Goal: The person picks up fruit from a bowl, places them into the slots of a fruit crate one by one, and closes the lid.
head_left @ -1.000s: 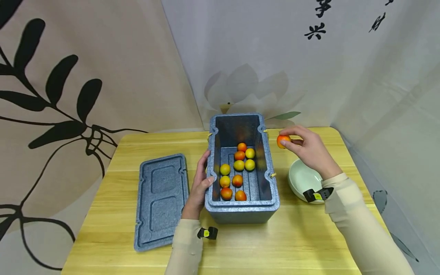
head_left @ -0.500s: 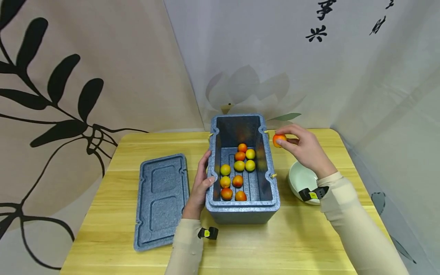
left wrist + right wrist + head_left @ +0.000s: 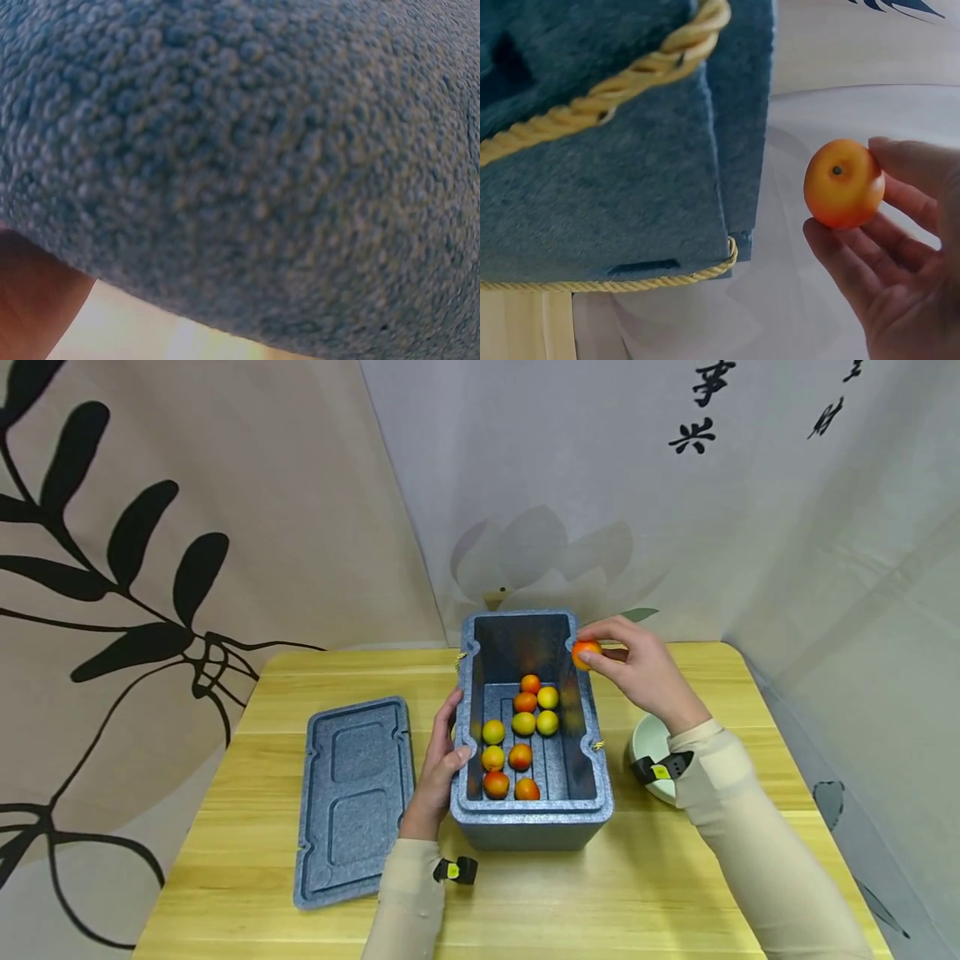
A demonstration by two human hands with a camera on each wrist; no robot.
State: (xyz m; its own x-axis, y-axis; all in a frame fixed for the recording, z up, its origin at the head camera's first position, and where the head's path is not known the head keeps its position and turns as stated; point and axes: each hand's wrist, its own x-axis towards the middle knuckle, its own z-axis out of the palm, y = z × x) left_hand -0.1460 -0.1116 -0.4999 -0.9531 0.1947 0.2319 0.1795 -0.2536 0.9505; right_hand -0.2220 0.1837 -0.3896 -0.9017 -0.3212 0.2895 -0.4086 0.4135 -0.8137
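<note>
A blue-grey foam box (image 3: 532, 817) stands on the table, its top uncovered. Several small round yellow and orange-red fruits (image 3: 520, 757) lie on its floor. My left hand (image 3: 431, 781) grips the box's left wall, thumb over the rim and fingers along the outside. In the left wrist view the foam wall (image 3: 247, 165) fills nearly everything. My right hand (image 3: 637, 670) pinches an orange-red round fruit (image 3: 586, 654) between thumb and fingertips at the box's far right rim. The right wrist view shows that fruit with a small dark stem spot, held beside the box's outer wall (image 3: 592, 217).
A pale green bowl (image 3: 651, 739) stands to the right, partly hidden under my right wrist; its contents are hidden. The foam lid (image 3: 356, 802) lies on the wooden table (image 3: 225, 827) to the left. Yellow rope (image 3: 630, 97) runs along the box's side. A curtain (image 3: 315, 510) hangs behind.
My right hand has moved left with the orange-red fruit, from beside the box to its right rim. The left hand keeps its grip on the box.
</note>
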